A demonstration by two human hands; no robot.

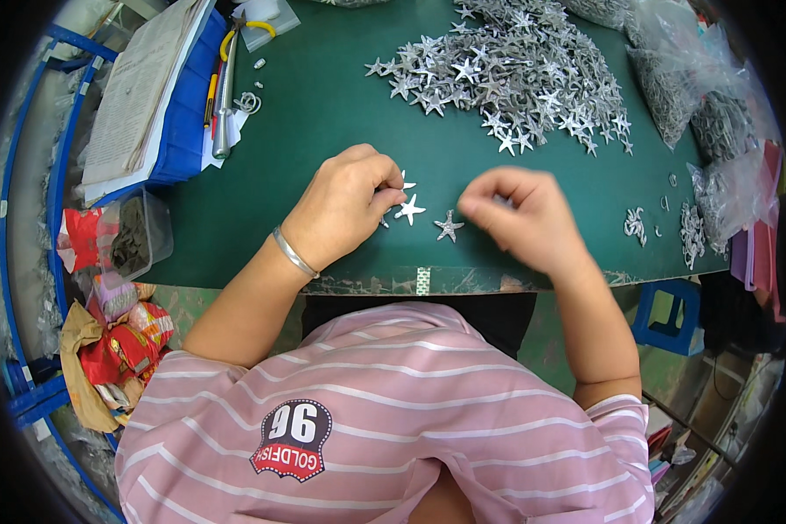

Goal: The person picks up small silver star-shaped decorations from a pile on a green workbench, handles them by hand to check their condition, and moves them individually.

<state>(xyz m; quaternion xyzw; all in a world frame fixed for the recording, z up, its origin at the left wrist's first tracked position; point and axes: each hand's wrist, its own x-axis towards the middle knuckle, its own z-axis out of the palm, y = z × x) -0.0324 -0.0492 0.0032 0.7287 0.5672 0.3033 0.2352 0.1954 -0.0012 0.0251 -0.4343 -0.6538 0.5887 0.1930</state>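
Two little silver stars lie in the middle of the frame on the green counter [323, 113]. One star [410, 210] touches the left hand [345, 205], whose grip is pinched together on a small silver piece. The other star [448, 226] sits just beside the right hand [524, 214]; its fingers curl together, but I cannot tell what they hold. A big pile of stars [506, 74] fills the upper right.

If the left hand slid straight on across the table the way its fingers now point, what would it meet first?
Probably the loose silver metal star lying on the green table just off the left hand fingers. Beyond it lies a second, darker star, then the right hand. Depth is hard to judge.
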